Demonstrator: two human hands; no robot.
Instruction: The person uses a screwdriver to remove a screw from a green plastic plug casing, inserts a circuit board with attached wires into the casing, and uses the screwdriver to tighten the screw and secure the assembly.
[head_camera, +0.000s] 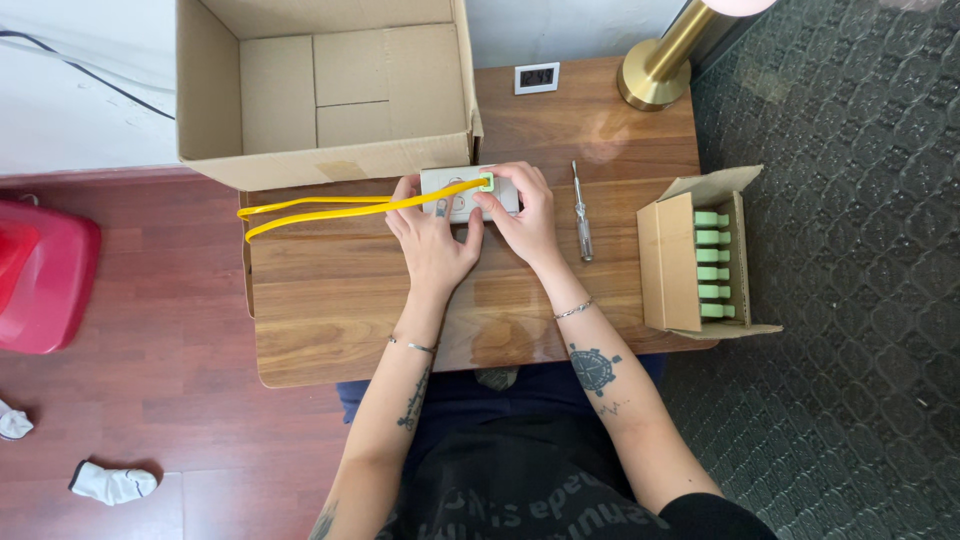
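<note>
Holding a small flat white plate (468, 193) down on the wooden table (330, 300), both hands are pressed onto it side by side, right up against the front wall of the big open cardboard box (320, 90). The left hand (432, 240) lies flat over the plate's left half with fingers spread a bit; the right hand (522, 215) pins the right half, and its fingertips sit at a little green connector (486, 181) on the plate's top edge. A doubled yellow cable (320, 208) runs from that green piece off to the left, past the table edge.

My read: this looks like the seating step, the green piece being pushed home in the plate. The next move probably calls for firm, straight pressure while the other hand keeps the plate from sliding.

Just right of the hands lies a clear-handled screwdriver (580, 212), untouched. Further right, a smaller carton (672, 262) lies on its side, with a row of green parts (712, 264) showing inside. A brass lamp base (655, 75) and a small white digital clock (537, 77) sit at the back. Around it: reddish wood floor (150, 420), a red plastic thing (45, 275) at left, dark patterned carpet (850, 300) at right.
</note>
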